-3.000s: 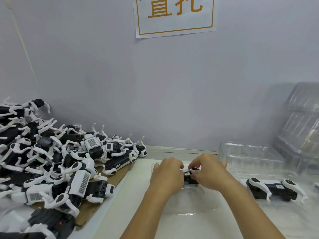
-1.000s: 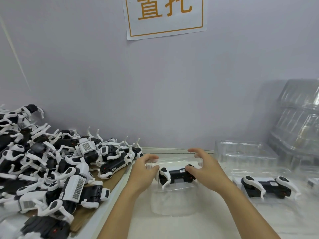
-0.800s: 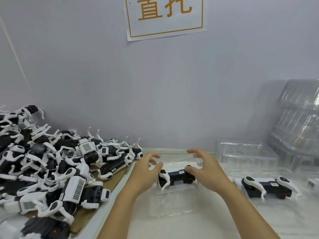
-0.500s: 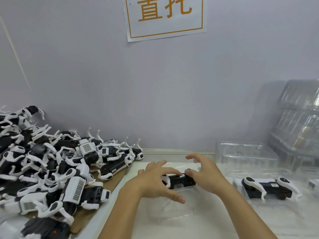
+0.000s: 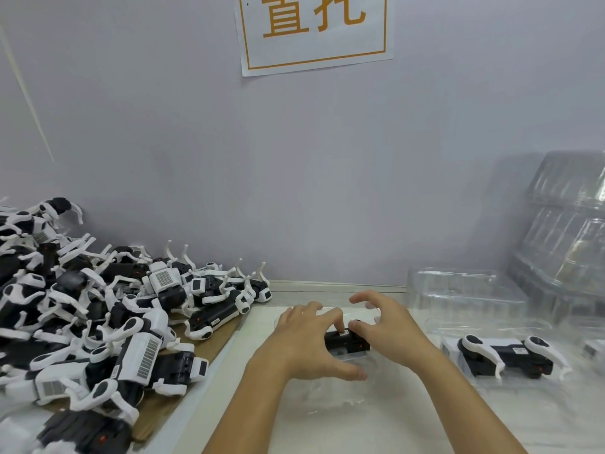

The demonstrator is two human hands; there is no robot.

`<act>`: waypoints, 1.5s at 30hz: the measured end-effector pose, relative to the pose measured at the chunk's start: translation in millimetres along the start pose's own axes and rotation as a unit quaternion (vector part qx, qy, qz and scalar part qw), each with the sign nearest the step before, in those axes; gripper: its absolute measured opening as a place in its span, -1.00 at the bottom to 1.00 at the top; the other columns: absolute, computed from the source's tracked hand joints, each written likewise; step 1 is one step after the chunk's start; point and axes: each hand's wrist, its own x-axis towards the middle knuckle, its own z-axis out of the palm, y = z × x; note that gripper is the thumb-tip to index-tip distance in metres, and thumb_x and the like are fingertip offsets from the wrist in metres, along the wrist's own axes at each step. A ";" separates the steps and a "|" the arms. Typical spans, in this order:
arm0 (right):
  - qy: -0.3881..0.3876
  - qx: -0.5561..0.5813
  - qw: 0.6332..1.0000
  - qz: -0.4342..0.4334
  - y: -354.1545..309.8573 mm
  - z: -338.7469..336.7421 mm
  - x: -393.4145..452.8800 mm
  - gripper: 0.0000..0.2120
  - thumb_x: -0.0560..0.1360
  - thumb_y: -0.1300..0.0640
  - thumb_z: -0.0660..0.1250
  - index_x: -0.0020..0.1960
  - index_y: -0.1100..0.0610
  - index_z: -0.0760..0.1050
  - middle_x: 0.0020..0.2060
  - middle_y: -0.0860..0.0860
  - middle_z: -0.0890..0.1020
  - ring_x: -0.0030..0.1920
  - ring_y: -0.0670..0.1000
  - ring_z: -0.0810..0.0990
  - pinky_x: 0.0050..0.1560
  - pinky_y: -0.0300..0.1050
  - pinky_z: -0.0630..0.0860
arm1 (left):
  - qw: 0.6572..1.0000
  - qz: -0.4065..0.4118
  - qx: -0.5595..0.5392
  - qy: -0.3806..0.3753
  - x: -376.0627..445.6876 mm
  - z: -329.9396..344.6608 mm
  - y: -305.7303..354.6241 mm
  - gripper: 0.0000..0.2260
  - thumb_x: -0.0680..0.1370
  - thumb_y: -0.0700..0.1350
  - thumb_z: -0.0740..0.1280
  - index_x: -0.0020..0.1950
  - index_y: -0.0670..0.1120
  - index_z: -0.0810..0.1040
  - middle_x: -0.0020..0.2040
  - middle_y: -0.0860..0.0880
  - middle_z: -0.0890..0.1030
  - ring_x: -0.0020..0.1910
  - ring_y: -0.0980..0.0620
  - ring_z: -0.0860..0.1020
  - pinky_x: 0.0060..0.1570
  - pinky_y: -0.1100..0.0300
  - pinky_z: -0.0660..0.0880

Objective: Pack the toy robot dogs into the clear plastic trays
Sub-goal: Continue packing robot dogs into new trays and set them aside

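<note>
A black-and-white toy robot dog (image 5: 347, 343) lies in a clear plastic tray (image 5: 330, 403) at the middle of the white table. My left hand (image 5: 304, 345) lies over the dog's left half, fingers spread and pressing on it, thumb stretched toward me. My right hand (image 5: 389, 326) arches over the dog's right end, its thumb tip on the black body. Most of the dog is hidden under the hands. To the right, a second dog (image 5: 510, 353) sits packed in another clear tray (image 5: 448, 326).
A big pile of loose toy dogs (image 5: 98, 322) covers a brown cardboard sheet (image 5: 212, 350) on the left. Empty clear trays (image 5: 465, 293) stand at the back right, with a taller stack of trays (image 5: 566, 231) against the wall behind them.
The dog went from held between both hands to lying in the tray. My left hand moved from the tray's left side onto the dog and now presses it with spread fingers.
</note>
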 end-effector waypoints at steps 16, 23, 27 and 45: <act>0.092 0.120 0.988 -0.016 -6.2 0.7 1.2 -0.71 0.56 0.09 0.36 0.25 -0.15 0.48 0.12 -0.20 0.52 0.18 -0.12 0.51 0.06 -0.23 0.41 | 0.988 0.058 0.048 0.137 3.2 -3.5 -6.2 -0.44 0.24 0.40 0.42 0.12 0.20 0.40 0.28 0.09 0.28 0.28 0.02 0.19 0.20 0.19 0.15; 0.128 0.182 0.975 -0.025 -9.6 2.1 1.6 -0.60 0.58 0.01 0.34 0.39 -0.14 0.37 0.23 -0.13 0.54 0.27 -0.11 0.50 0.26 -0.06 0.46 | 0.950 0.090 0.079 0.287 4.5 4.0 0.5 -0.46 0.23 0.39 0.37 0.11 0.17 0.45 0.42 -0.04 0.28 0.40 -0.13 0.19 0.39 0.07 0.18; 0.141 0.199 0.969 -0.043 -12.2 1.8 1.2 -0.62 0.57 0.06 0.36 0.33 -0.17 0.40 0.18 -0.21 0.54 0.21 -0.28 0.47 0.12 -0.21 0.44 | 0.939 0.086 0.109 0.313 4.8 3.7 1.8 -0.46 0.24 0.37 0.37 0.11 0.13 0.50 0.44 -0.08 0.29 0.42 -0.21 0.19 0.44 -0.01 0.16; 0.164 0.217 0.960 -0.075 -13.4 0.9 -1.8 -0.53 0.55 0.06 0.37 0.39 -0.21 0.32 0.30 -0.14 0.45 0.34 -0.06 0.42 0.30 -0.05 0.39 | 0.918 0.094 0.130 0.363 6.5 6.1 2.0 -0.46 0.24 0.34 0.45 0.11 0.09 0.56 0.43 -0.14 0.36 0.42 -0.27 0.29 0.44 -0.14 0.23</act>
